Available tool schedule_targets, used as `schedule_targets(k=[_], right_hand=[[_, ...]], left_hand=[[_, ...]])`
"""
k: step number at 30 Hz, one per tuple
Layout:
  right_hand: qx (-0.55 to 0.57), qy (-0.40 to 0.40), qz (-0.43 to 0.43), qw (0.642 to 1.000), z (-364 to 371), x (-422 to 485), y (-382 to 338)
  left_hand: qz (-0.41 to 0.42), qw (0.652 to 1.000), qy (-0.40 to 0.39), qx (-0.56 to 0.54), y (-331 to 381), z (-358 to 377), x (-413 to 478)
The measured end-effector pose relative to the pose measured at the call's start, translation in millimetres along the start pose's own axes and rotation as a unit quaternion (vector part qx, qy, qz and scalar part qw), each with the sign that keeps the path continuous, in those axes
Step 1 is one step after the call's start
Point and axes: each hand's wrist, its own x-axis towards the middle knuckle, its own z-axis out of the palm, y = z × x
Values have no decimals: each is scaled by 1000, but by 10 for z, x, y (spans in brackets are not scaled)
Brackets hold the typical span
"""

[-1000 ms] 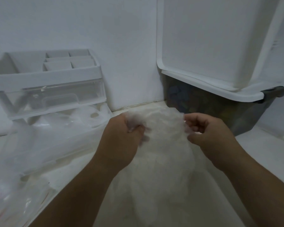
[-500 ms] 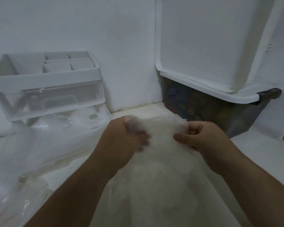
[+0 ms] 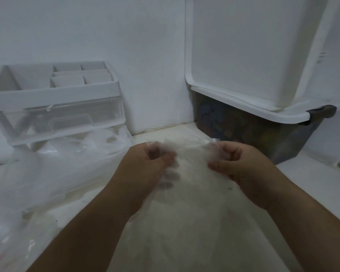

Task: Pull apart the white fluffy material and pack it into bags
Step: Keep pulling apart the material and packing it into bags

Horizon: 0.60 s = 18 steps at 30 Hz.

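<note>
A clear plastic bag filled with white fluffy material hangs in front of me, over the pale floor. My left hand grips the bag's top edge on the left, its fingers curled behind the thin plastic. My right hand is fisted round the top edge on the right. The bag's mouth is stretched between the two hands. The lower part of the bag is blurred.
Crumpled clear plastic bags lie at the left. Behind them stands a white drawer organiser with a clear drawer. At the back right, a dark storage bin stands under a white lid that leans on the wall.
Both hands have closed tighter on the bag's top edge and drawn slightly apart. The fluffy material sits lower between them than before.
</note>
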Motion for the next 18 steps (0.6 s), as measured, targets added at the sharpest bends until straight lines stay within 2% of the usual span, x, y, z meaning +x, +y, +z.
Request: schedule_targets(k=[4,7,10,12,14,18], right_hand=[[-16,101,-35,994,24,44,6],[-22,141,-36,989,-1,57,10],[3,91,1,996,-6,43,-13],[-45,49,19,998,4,6,-15],[-92,50,10,994,2,-7,-5],[-52,91,32,994,-5,22,5]], left_hand=[[-10,1000,-21,7,1,-4,0],[-23,1000,-18,-11,12,-22,14],[-29,999,-15,-26,17,-22,8],[-33,999,-9,-34,18,-17,7],[-38,999,0,-39,19,-15,10],[-52,998,9,-39,32,-38,19]])
